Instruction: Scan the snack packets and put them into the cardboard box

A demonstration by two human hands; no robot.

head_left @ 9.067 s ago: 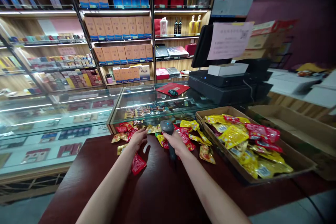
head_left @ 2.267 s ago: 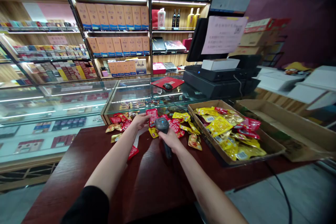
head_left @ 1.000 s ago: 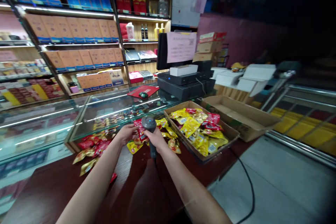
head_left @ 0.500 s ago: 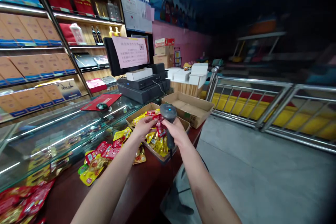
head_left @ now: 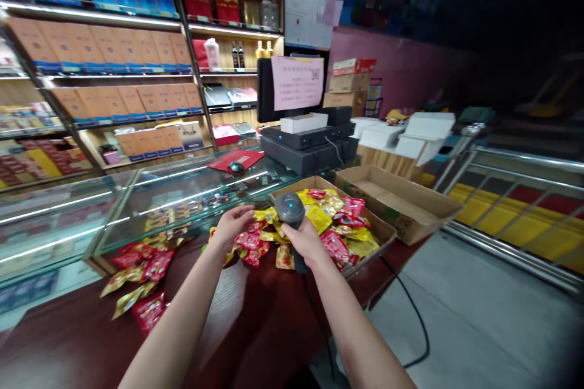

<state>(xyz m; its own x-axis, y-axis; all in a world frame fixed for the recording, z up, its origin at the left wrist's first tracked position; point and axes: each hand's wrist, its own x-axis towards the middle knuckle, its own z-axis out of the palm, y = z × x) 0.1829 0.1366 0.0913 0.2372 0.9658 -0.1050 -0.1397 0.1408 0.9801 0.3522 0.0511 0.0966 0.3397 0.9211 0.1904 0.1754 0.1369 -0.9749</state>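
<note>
My right hand [head_left: 306,242] is wrapped round a dark grey handheld scanner [head_left: 290,209], which has a small blue light on top. Just left of it, my left hand [head_left: 232,225] has its fingers apart and nothing in them, over a loose pile of red and yellow snack packets [head_left: 253,242]. More such packets [head_left: 340,219] fill a cardboard box to the right of the scanner. At the left of the dark red counter [head_left: 219,328] lies another small group of red and gold packets [head_left: 152,266].
An open cardboard tray [head_left: 401,200] stands behind the filled box. A mouse [head_left: 236,166] rests on a red mat beside the glass case [head_left: 159,200]. Further back are a monitor [head_left: 298,88] and a black cash drawer [head_left: 305,155]. A black cable [head_left: 417,316] hangs at the right.
The view has turned left. A red packet that was between my hands is no longer there; my left hand has moved away from the scanner and opened. My right hand still holds the scanner.
</note>
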